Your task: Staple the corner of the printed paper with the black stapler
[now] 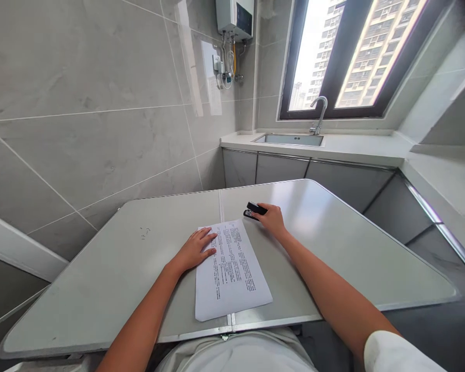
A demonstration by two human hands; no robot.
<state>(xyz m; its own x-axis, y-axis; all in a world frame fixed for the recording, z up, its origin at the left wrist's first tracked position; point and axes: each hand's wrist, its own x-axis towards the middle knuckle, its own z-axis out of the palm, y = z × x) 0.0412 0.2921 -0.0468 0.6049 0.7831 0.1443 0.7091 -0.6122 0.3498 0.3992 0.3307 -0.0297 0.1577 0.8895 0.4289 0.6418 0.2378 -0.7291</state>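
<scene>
A sheet of printed paper (232,268), perhaps with more beneath it, lies on the folding table in front of me. My left hand (196,247) rests flat on its left edge, fingers spread. Just past the paper's upper right corner, my right hand (272,218) grips a black stapler (256,208). The stapler's jaws point left and stand apart, with no paper between them. Its rear end is hidden in my fingers.
Several loose staples (144,233) lie on the left half of the white folding table (112,279). A metal seam runs down the table's middle. Beyond it are a counter (356,142) with a sink (289,139) and faucet (321,111), and a tiled wall (101,93) at left.
</scene>
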